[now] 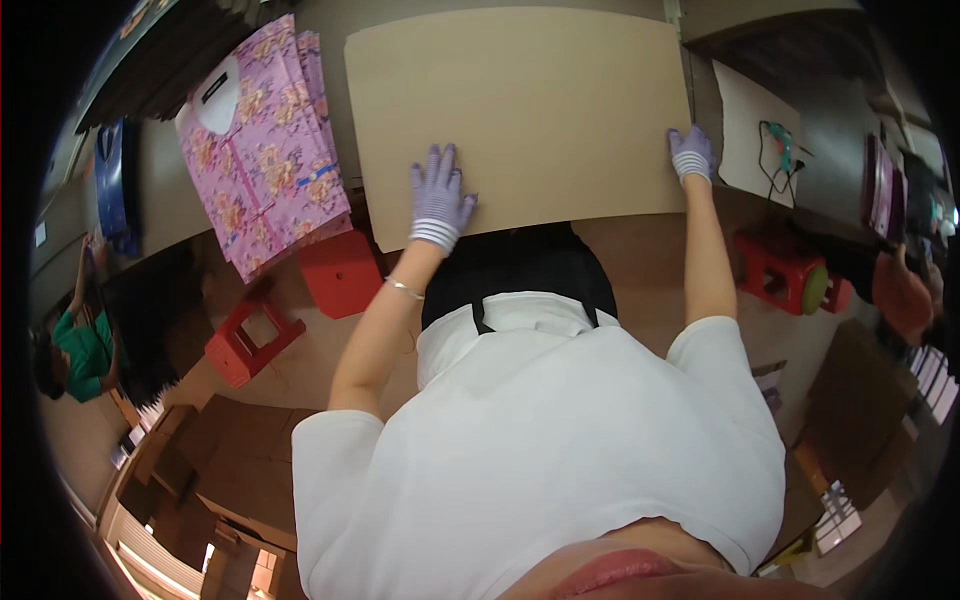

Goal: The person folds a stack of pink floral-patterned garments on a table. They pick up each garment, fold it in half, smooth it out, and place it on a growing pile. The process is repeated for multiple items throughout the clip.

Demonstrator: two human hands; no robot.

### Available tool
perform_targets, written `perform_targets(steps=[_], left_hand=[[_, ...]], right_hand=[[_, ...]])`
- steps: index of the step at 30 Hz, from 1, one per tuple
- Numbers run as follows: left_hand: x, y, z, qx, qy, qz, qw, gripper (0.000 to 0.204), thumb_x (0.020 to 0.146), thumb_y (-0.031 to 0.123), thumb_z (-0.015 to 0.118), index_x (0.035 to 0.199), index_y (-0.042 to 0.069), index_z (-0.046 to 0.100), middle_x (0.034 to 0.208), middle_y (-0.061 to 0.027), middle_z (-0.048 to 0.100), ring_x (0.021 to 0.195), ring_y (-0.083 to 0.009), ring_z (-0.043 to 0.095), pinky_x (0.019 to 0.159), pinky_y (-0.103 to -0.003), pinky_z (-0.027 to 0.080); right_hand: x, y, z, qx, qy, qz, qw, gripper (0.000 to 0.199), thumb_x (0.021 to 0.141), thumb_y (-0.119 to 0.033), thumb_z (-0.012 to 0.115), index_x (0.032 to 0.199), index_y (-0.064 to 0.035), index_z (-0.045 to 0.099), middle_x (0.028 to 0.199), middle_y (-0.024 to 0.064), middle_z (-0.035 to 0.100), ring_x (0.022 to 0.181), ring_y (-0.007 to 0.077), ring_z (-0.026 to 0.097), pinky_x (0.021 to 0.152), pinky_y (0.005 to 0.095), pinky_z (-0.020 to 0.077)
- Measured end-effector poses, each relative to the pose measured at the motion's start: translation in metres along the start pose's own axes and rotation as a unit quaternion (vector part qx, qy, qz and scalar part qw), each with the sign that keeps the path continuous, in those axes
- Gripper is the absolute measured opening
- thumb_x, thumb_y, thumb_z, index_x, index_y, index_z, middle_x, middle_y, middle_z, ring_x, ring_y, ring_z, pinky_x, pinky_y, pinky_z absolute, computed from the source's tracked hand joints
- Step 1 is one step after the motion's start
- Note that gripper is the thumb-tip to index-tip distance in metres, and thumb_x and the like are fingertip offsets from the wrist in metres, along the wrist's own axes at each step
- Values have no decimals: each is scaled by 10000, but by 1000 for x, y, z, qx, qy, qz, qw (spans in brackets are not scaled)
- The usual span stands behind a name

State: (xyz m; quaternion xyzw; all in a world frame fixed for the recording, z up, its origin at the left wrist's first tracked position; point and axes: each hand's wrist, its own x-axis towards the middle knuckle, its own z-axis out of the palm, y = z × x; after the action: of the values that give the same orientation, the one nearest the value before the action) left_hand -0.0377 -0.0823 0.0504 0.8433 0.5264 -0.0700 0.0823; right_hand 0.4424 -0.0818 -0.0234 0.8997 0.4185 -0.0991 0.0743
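Note:
A large flat tan cardboard sheet [530, 110] lies on the table in front of me. My left hand [438, 195], in a thin purple-and-white striped knitted glove, rests on its near left part with the fingers stretched out and apart. At the sheet's right edge, my right hand [692, 155] wears a matching glove, its fingers bent around that edge. What lies beneath the cardboard is hidden. Just left of the sheet is a stack of folded pink floral garments [265, 150] with white at the neckline.
A teal corded tool [780, 145] lies on a pale sheet [745, 120] to the right. Red stools [340, 272] stand below the table on both sides. A person in green [85, 350] is at far left. Cardboard boxes [250, 450] are behind me.

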Motion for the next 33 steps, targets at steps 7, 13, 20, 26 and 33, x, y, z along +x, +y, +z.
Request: perform_targets(steps=[7,13,20,26,33], left_hand=[[15,-3,12,-3,-49,19,999,511,824,363,644,1262,102,605,1566,-127,237,1432,-417,182,1124,-587,219],[17,-93,30,-393,241,-228,858,762,820,288,731,1380,-89,378,1445,-249,400,1347,-354,388,1131,-384,292],[23,-134,-34,-525,214,-322,758,416,823,117,753,1164,-77,617,1009,-140,705,868,-161,657,792,-270,532],[47,-66,-84,-300,244,-172,906,239,885,180,642,1032,-4,678,1058,-183,687,959,-309,662,883,-377,515],[84,60,-32,-154,198,-41,967,481,885,337,571,1337,171,558,1526,-140,329,1387,-446,278,1130,-574,203]], right_hand=[[-91,-19,-89,59,202,-182,960,493,884,-281,626,1293,-34,503,1294,133,560,1226,279,514,994,505,403],[-135,55,-179,521,181,-158,819,221,928,-117,615,1107,8,652,975,32,662,940,118,592,874,274,476],[-39,101,-118,517,95,-116,843,327,916,-89,620,1216,41,605,1165,110,650,1053,162,610,965,278,448],[-72,-39,-136,369,12,-215,904,399,906,-106,635,1287,-9,566,1300,163,587,1122,222,610,952,319,487],[-131,-176,-50,242,153,-396,873,403,821,-262,628,1207,-173,551,1463,99,440,1381,384,341,1094,623,214]])
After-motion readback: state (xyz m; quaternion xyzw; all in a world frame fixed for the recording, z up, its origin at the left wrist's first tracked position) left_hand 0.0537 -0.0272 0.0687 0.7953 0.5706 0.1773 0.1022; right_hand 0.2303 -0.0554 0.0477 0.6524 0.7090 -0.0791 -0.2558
